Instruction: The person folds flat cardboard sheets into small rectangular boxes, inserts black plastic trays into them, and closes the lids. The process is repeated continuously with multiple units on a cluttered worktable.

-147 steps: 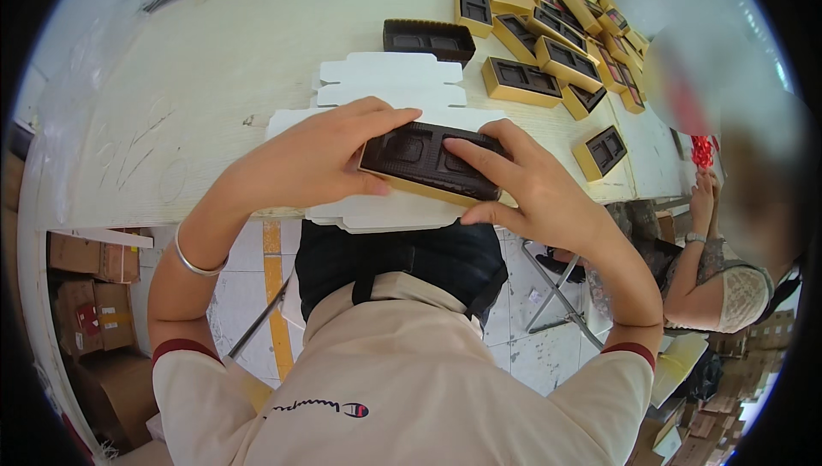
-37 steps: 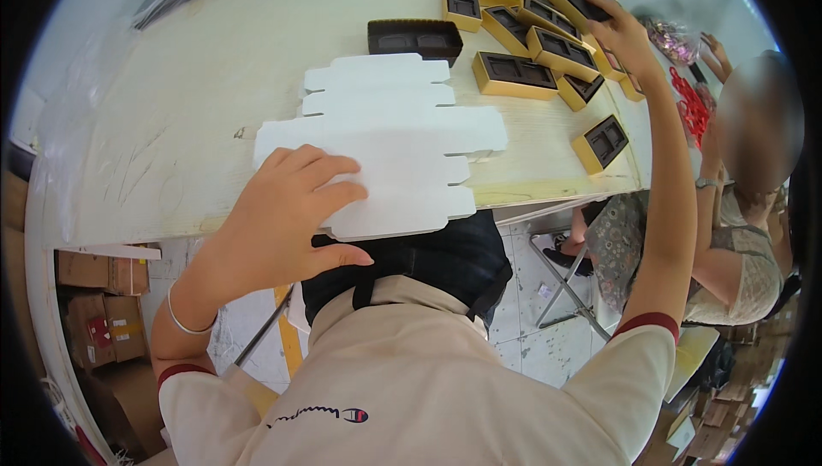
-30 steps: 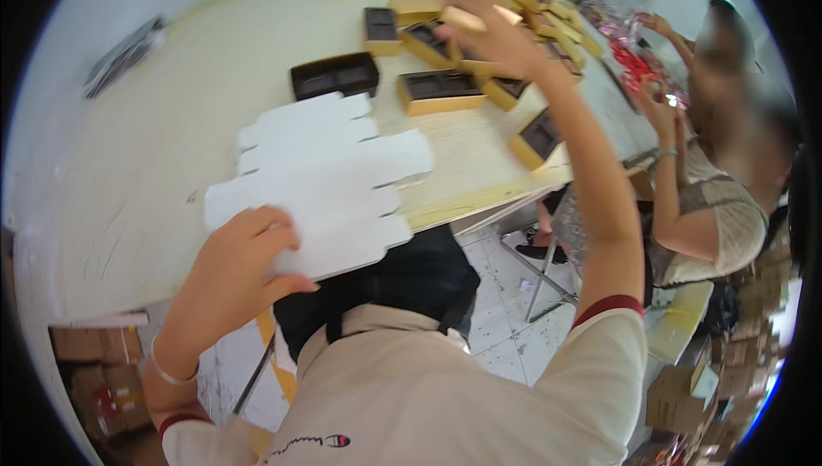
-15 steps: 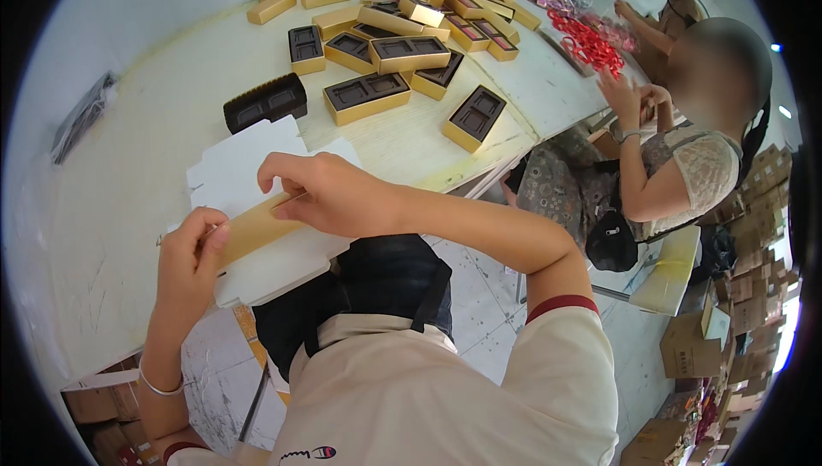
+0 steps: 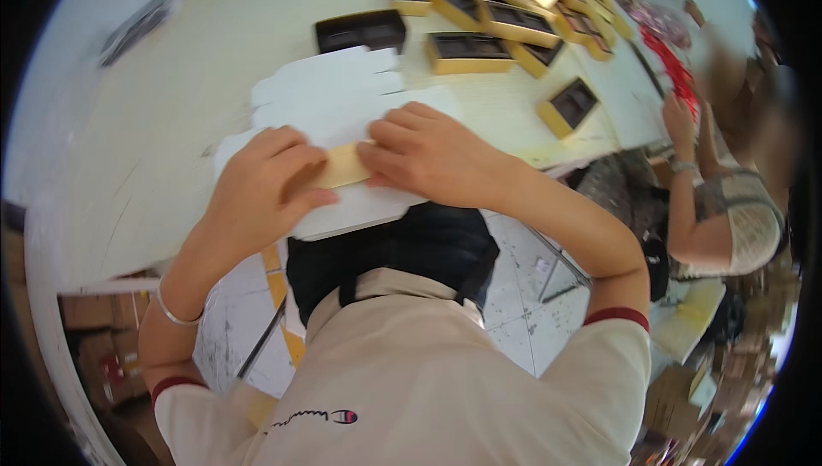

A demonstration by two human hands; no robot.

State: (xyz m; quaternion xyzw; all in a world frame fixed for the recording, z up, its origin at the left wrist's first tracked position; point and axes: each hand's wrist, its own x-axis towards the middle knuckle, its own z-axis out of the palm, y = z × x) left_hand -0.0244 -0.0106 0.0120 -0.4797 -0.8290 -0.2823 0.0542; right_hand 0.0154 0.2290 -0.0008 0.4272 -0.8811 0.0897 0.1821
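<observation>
Both my hands are closed on a narrow gold cardboard strip (image 5: 345, 166), apparently part of a box blank. My left hand (image 5: 264, 176) grips its left end, thumb in front and fingers curled over the top. My right hand (image 5: 421, 154) pinches the right end the same way. Beneath lie white die-cut card blanks (image 5: 321, 89), flat and overlapping the table's near edge. Just past them stands a black plastic tray (image 5: 360, 33) with molded hollows. The underside of the strip is hidden by my fingers.
Gold boxes with dark inserts (image 5: 469, 53) are heaped across the far right of the table (image 5: 163, 123); one box (image 5: 568, 108) lies apart near the edge. A dark bundle (image 5: 141, 25) lies far left. At right a co-worker (image 5: 711, 218) sits beside red ribbon (image 5: 668, 63).
My view has swung left and down. Both hands now grip the strip from above, closer together, and the strip lies more level; before, my right fingers pinched its upper edge.
</observation>
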